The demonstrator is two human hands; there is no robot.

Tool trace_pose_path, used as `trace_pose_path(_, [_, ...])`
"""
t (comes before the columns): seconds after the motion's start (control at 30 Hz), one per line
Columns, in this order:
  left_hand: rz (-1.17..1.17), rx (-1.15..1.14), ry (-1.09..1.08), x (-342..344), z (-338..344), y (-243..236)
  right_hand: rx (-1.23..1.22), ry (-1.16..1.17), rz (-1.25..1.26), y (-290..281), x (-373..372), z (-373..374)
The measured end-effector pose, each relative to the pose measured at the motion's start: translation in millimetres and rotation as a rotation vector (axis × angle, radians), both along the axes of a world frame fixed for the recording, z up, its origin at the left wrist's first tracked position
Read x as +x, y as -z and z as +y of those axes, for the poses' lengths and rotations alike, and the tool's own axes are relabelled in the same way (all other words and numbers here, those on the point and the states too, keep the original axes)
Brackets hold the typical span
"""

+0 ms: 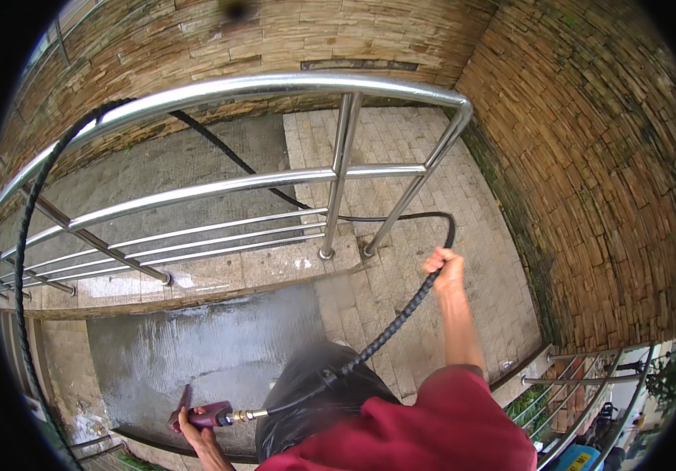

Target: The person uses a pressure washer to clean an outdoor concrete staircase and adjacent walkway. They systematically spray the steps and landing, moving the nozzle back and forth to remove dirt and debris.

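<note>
My left hand (190,430) grips a maroon spray gun (211,411) low at the left, over a wet grey ramp (157,345). A brass fitting (250,414) joins the gun to a black hose. My right hand (446,265) is closed around the spiral-wrapped hose (397,323) at the right. From there the hose bends back under the railing and also drapes over its top rail at the left. Black plastic (299,377) covers my lower body.
A steel railing (259,185) on a stone ledge crosses ahead, with paving (369,141) beyond. Stone-clad walls (589,180) rise behind and at the right. Lower right are another railing (589,381), plants (664,381) and a blue object (573,459).
</note>
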State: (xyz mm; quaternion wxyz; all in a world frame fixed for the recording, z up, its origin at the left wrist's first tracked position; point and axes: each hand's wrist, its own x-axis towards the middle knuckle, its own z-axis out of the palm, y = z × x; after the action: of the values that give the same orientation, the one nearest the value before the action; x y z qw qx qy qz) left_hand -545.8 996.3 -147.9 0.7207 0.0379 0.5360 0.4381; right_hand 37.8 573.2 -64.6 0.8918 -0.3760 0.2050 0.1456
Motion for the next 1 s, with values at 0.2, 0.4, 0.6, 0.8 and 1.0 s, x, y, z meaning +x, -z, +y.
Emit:
trace_pose_path(0.2, [-0.043,0.051,0.114,60.2,-22.9,-10.3,-0.035,-0.064,-0.545,-211.2,10.1,5.9])
trace_pose_path(0.4, [-0.122,0.046,0.001,54.2,-56.0,-44.8,0.276,-0.301,-0.914,-372.2,-25.2,34.1])
trace_pose_path(0.6, [-0.195,0.014,-0.066,10.4,-114.3,-35.2,0.301,-0.648,-1.182,-443.1,-99.7,49.9])
trace_pose_path(0.8, [-0.222,-0.046,-0.213,-47.5,-177.0,-7.0,0.548,-0.932,-1.313,-456.6,-175.6,49.8])
trace_pose_path(1.0, [-0.374,-0.043,-0.331,-76.9,-240.4,15.0,0.677,-0.911,-1.317,-453.6,-223.2,31.8])
